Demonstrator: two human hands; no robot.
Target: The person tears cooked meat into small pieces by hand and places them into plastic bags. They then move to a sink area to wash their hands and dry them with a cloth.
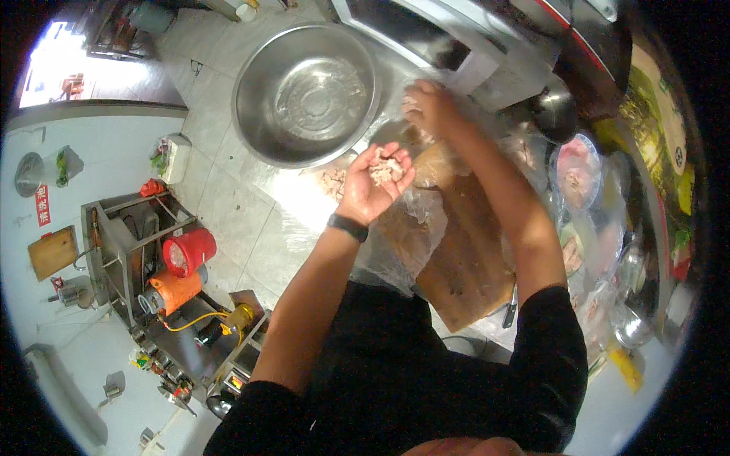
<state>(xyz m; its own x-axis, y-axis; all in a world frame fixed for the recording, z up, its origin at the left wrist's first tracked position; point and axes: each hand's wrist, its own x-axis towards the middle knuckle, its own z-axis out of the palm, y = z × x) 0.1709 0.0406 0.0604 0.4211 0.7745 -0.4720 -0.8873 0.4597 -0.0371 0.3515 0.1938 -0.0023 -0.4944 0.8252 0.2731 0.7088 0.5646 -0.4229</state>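
Note:
My left hand is palm up, its fingers curled around a small heap of pale raw meat pieces. Beyond it, my right hand bends over the counter with pale meat at its fingers; blur hides the exact grip. Clear plastic bags lie under and beside my hands, partly over a wooden cutting board. More meat pieces sit just left of my left hand. A large stainless steel basin stands ahead, its inside wet and shiny.
A dark-handled knife lies by the board's right edge. Plastic-wrapped food and a metal bowl crowd the right side. To the left stand a metal rack, a red bucket and an orange-wrapped container.

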